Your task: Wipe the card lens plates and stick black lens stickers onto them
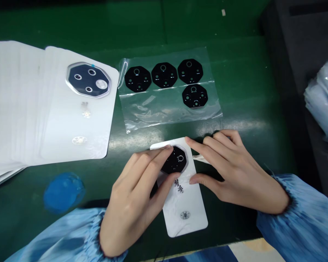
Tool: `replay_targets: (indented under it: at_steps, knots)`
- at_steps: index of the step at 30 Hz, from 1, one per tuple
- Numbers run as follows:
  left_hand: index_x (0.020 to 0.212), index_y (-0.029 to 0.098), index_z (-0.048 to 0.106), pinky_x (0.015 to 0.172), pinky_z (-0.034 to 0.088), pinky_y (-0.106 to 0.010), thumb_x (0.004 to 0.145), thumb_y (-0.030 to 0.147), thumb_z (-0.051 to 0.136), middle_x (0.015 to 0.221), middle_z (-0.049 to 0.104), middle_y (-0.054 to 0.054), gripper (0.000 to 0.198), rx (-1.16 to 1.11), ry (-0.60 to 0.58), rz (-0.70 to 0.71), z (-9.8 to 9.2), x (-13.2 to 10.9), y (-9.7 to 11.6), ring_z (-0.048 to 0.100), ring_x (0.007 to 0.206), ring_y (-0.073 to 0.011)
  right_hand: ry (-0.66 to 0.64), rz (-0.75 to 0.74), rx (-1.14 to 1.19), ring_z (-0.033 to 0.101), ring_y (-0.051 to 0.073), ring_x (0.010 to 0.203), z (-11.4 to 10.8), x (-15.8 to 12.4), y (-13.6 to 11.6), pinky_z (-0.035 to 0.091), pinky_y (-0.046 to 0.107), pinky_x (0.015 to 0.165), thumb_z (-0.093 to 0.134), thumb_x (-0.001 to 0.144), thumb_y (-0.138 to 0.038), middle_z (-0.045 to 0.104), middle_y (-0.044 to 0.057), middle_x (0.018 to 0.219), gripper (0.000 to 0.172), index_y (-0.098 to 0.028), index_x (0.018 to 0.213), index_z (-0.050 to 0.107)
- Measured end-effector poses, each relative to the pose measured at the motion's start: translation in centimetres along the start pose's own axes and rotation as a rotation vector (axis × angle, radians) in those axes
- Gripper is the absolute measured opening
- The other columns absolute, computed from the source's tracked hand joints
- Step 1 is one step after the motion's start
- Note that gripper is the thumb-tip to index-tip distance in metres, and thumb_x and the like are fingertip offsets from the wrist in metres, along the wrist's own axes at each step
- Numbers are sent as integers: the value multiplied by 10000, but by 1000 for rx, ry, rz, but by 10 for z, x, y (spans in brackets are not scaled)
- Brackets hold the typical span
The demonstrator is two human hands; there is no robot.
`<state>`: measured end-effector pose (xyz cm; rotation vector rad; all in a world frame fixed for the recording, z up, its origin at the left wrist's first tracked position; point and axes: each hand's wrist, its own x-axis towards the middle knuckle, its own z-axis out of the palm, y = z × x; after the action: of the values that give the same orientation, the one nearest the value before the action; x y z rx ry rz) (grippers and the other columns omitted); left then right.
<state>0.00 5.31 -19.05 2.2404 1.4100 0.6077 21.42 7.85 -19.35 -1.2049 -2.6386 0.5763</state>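
A white phone back panel (187,203) with dark lettering and a round emblem lies on the green table before me. My left hand (142,193) spans the black octagonal camera lens cover (177,160) at its upper end, thumb and fingertips at opposite edges. The cover's left part is hidden under those fingers, and I cannot tell whether it sits fully flush. My right hand (226,165) steadies the panel, index fingertip at the top right corner and thumb on the right edge. A pale pointed piece (200,158) sticks out from beneath its curled fingers, mostly hidden.
Several black lens covers (164,75) lie on a clear plastic sheet (142,116) farther back. To the left, white panels (16,109) lie fanned out in a stack. Nearer is a blue translucent disc (62,193). Clear plastic wrapping (324,98) sits on a dark surface at right.
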Motion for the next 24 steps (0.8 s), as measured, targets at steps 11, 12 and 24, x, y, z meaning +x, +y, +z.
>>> replay_targets:
  at_steps: [11,12,24]
  knots:
    - [1196,96,560,899,461,-338,769,104,703,1105,645,-78,450,-46,30,-7,2,1,1,580,1012,-188,-8,5,2,459,210,919,0,0,0,331,418,897,540,886,-439,553,85,982,624,-36,1347,424]
    - [1189,107,564,900,463,-337,774,108,698,1103,646,-70,437,-49,26,-17,2,1,1,579,1011,-184,-7,4,3,460,210,917,0,0,0,333,418,897,537,887,-440,555,85,979,623,-37,1348,422]
    - [1193,115,553,936,456,-341,790,125,682,1115,627,-73,423,-47,-5,-27,1,2,0,565,1029,-185,-9,-10,-7,466,211,914,0,0,0,342,423,904,536,889,-440,563,91,980,632,-36,1357,405]
